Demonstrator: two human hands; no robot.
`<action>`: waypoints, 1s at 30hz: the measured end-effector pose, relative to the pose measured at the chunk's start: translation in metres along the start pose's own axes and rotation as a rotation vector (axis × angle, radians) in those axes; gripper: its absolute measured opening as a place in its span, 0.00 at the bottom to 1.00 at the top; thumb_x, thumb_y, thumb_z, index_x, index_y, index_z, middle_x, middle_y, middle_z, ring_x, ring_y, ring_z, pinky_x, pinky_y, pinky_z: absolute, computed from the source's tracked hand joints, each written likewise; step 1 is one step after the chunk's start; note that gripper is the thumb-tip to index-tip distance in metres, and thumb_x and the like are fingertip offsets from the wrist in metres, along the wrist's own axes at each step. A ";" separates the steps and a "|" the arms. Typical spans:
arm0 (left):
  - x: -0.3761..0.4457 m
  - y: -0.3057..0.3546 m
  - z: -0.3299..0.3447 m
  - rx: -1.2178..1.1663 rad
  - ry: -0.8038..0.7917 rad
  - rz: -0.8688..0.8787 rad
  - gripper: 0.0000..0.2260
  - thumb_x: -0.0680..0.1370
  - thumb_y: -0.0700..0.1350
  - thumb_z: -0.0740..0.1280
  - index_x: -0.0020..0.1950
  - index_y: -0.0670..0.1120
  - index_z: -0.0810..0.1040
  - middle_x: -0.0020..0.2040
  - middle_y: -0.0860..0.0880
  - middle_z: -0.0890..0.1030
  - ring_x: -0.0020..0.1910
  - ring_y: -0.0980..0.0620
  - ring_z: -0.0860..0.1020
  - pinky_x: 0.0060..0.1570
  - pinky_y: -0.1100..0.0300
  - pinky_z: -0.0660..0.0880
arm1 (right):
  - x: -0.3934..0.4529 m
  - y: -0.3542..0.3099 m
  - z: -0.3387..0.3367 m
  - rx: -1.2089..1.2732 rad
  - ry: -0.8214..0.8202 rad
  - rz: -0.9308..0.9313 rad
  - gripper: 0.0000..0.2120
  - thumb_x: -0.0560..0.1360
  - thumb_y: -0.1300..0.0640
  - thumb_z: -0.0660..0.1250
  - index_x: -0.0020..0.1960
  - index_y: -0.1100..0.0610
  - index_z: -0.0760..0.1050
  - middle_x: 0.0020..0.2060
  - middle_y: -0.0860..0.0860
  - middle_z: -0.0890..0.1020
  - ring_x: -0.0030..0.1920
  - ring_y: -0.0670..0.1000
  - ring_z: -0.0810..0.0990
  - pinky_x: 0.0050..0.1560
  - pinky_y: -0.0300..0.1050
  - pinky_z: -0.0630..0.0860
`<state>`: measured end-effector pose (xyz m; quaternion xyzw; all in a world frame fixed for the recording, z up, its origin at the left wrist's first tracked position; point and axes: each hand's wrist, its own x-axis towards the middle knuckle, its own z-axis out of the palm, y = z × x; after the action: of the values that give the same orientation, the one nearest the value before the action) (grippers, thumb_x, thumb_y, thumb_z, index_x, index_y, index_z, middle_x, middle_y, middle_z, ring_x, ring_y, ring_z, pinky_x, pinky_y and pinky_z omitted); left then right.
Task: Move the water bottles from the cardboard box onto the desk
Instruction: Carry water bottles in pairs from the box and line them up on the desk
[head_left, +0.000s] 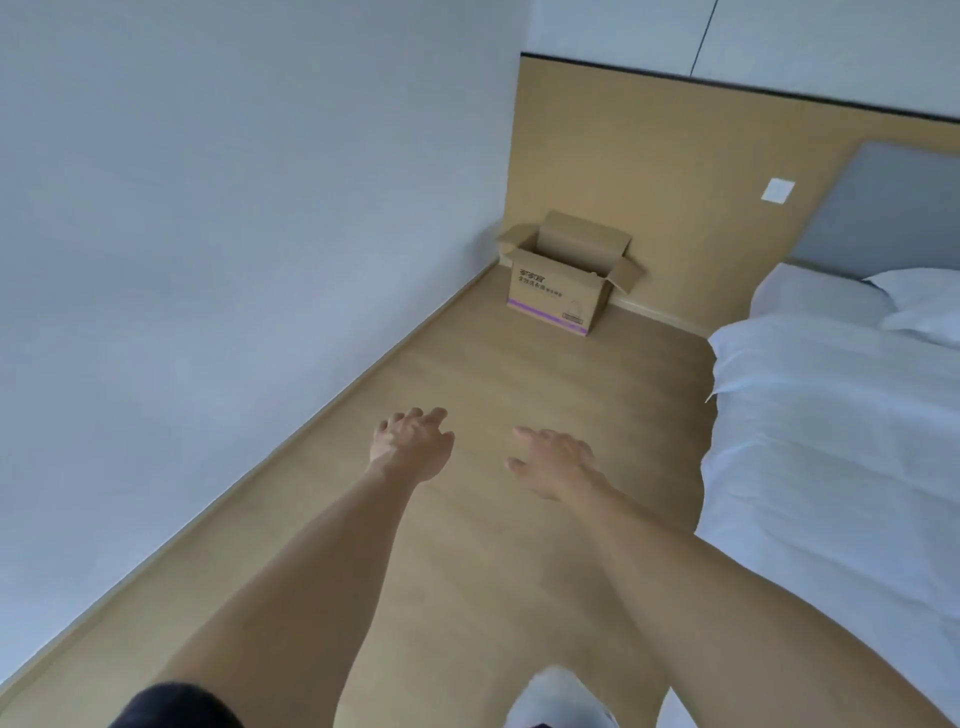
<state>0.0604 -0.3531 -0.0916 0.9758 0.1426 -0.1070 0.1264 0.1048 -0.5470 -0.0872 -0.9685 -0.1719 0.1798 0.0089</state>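
A cardboard box (556, 296) with its flaps open stands on the wood floor in the far corner, against the tan wall panel. Its inside is mostly hidden from here; no bottle can be made out for certain. Both arms stretch forward over the floor, well short of the box. My left hand (410, 446) is empty with its fingers spread. My right hand (553, 457) is also empty, palm down, fingers apart. No desk is in view.
A bed with white bedding (831, 415) fills the right side, with a grey headboard (883, 208) behind it. A white wall (208, 208) runs along the left. A strip of wood floor (519, 389) leads between them to the box.
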 end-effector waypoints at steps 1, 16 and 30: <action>0.017 0.004 -0.002 0.007 -0.010 0.019 0.22 0.83 0.54 0.53 0.78 0.55 0.64 0.72 0.46 0.72 0.71 0.43 0.69 0.69 0.49 0.63 | 0.014 0.002 -0.004 0.008 -0.006 0.024 0.27 0.80 0.39 0.57 0.77 0.47 0.61 0.70 0.55 0.73 0.70 0.57 0.72 0.69 0.53 0.67; 0.311 0.069 -0.047 0.024 -0.054 0.013 0.22 0.83 0.54 0.54 0.78 0.56 0.64 0.72 0.47 0.72 0.71 0.44 0.68 0.69 0.49 0.63 | 0.301 0.071 -0.084 0.116 -0.058 0.060 0.27 0.79 0.38 0.57 0.76 0.45 0.62 0.68 0.55 0.74 0.69 0.58 0.71 0.66 0.54 0.66; 0.565 0.145 -0.067 0.022 -0.130 0.112 0.22 0.83 0.52 0.54 0.77 0.55 0.64 0.71 0.46 0.72 0.71 0.44 0.68 0.69 0.49 0.63 | 0.511 0.162 -0.158 0.160 -0.087 0.170 0.28 0.81 0.39 0.56 0.79 0.46 0.58 0.73 0.56 0.70 0.73 0.58 0.68 0.70 0.54 0.65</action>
<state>0.6450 -0.3268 -0.1359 0.9746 0.0783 -0.1643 0.1302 0.6613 -0.5212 -0.1283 -0.9670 -0.0748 0.2350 0.0634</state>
